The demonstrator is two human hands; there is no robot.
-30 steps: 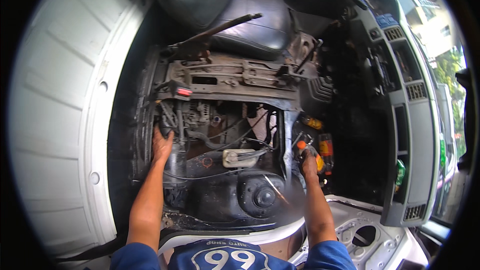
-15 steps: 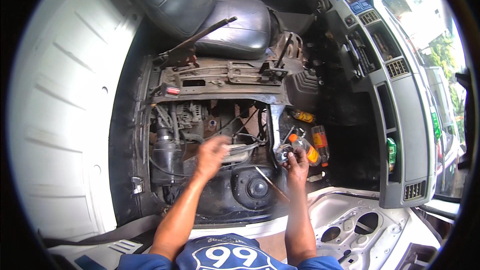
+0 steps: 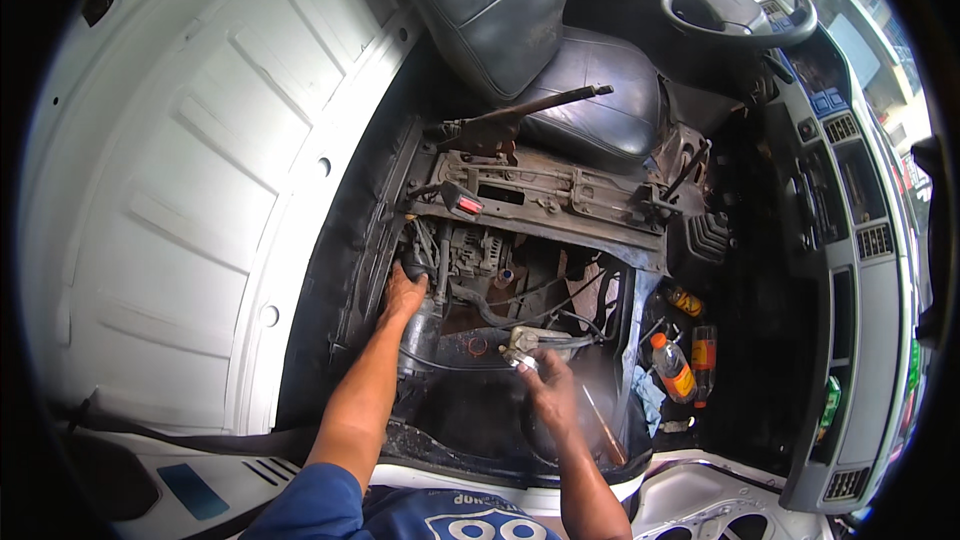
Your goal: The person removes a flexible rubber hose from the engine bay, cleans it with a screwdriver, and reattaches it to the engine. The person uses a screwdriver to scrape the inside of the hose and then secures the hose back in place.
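My left hand (image 3: 404, 292) reaches into the open engine bay and wraps round the top of a black cylindrical canister (image 3: 422, 325) beside a dark hose (image 3: 443, 270). Its fingertips are partly hidden behind that part. Pinched in the fingers of my right hand (image 3: 550, 383) is a small round silver metal part (image 3: 524, 364). It is close to a pale plastic reservoir neck (image 3: 525, 339); whether they touch, I cannot tell. The alternator (image 3: 475, 252) lies beyond my left hand.
Plastic bottles with yellow-orange labels, one with an orange cap (image 3: 674, 368), lie on the right floor by a blue cloth (image 3: 648, 398). A long thin rod (image 3: 603, 425) leans at the bay's near right. A metal lever (image 3: 540, 105) juts over the far seat (image 3: 600, 105).
My left hand has moved down and left onto the black canister. My right hand has brought the silver part from the bay's right edge to the reservoir. The view has shifted left.
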